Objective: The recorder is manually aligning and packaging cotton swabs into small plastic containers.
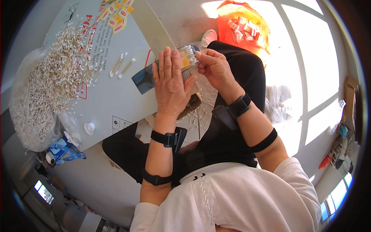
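Held a small pack of cotton swabs (189, 56) out past the right edge of the grey table (104, 110), up above the lap. Pinched the far end of the pack with the thumb and finger of the right hand (216, 65), with the other fingers curled in. Laid the left hand (171, 87) out flat, palm down, with straight fingers close together and not curled around anything. Had it just beside the yellow label (184, 60) of the pack and over a dark, shiny strip (143, 81). Could not tell how hard it pressed, or on what.

Had a great big heap of loose swabs (58, 77) on the left side of the table, with a clear plastic bag (23, 120) around its left side. Saw a few single swabs (125, 69) lying between the heap and the dark strip. Had some yellow cards (118, 19) at the top of the table and a little white cup (89, 128) near the bottom edge.

Saw a brown box (194, 103) below the hands, with more swabs spilled on the floor beside it. Saw a bright orange bag (224, 38) on the floor past the right knee, with small packs (247, 29) inside. Wore black bands (164, 138) on both arms.
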Demonstrator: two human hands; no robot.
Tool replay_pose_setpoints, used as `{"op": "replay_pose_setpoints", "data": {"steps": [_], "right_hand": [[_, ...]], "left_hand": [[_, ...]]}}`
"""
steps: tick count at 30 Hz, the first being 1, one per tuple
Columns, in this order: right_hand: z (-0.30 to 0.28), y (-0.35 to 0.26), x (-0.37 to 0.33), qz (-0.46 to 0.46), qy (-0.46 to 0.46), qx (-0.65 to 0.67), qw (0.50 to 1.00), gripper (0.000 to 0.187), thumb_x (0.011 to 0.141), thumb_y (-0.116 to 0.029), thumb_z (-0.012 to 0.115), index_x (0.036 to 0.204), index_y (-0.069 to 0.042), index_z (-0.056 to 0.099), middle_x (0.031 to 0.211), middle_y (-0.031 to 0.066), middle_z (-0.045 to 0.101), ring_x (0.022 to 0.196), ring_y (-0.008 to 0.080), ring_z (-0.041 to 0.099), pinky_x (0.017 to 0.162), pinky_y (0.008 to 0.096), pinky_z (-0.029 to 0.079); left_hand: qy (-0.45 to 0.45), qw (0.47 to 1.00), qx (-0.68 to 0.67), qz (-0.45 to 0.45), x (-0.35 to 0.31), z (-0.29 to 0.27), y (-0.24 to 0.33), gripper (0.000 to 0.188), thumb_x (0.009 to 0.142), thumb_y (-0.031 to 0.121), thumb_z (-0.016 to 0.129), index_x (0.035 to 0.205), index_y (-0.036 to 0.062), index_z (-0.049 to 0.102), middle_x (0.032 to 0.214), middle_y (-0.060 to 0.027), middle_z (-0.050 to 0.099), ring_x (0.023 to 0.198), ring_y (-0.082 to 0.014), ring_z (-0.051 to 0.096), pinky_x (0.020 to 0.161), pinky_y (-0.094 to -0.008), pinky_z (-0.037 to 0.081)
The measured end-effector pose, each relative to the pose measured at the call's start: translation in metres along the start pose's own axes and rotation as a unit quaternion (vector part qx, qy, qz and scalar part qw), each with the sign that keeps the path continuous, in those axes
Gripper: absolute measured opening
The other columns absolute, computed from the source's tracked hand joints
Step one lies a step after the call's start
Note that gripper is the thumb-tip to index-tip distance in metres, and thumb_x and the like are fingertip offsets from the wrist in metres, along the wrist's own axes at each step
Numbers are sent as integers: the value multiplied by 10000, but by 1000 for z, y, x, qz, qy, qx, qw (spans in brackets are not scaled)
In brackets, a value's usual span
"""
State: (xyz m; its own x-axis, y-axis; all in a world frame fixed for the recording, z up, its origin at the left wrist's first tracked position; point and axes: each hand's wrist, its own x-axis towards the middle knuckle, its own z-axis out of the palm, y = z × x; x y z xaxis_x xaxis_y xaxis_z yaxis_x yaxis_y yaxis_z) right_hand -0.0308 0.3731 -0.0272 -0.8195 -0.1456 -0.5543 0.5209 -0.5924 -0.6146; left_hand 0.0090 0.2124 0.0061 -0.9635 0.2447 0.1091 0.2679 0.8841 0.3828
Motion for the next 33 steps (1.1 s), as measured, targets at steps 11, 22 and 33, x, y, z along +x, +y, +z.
{"op": "replay_pose_setpoints", "data": {"steps": [11,22,33], "right_hand": [[29,0,12,-39,54,-141,988,294,944,-331,681,838,-58,695,686,-47,586,576,26,473,517,221,394],[34,0,5,-89,16,-134,987,397,967,-317,653,762,23,644,670,-59,558,611,39,437,508,251,375],[29,15,17,-291,127,-470,824,426,943,-396,623,719,-34,620,612,183,559,542,326,574,520,415,441]], "left_hand": [[2,986,102,-131,-14,0,-6,914,936,593,496,1525,-35,190,1588,-265,171,1488,-404,146,1167,-591,114],[-1,987,76,-142,-19,-2,-10,965,908,592,545,1532,-40,170,1613,-231,133,1507,-367,90,1166,-606,51],[-5,989,82,-122,-16,3,-3,979,904,603,547,1514,-73,188,1602,-245,158,1501,-383,105,1161,-610,60]]}}
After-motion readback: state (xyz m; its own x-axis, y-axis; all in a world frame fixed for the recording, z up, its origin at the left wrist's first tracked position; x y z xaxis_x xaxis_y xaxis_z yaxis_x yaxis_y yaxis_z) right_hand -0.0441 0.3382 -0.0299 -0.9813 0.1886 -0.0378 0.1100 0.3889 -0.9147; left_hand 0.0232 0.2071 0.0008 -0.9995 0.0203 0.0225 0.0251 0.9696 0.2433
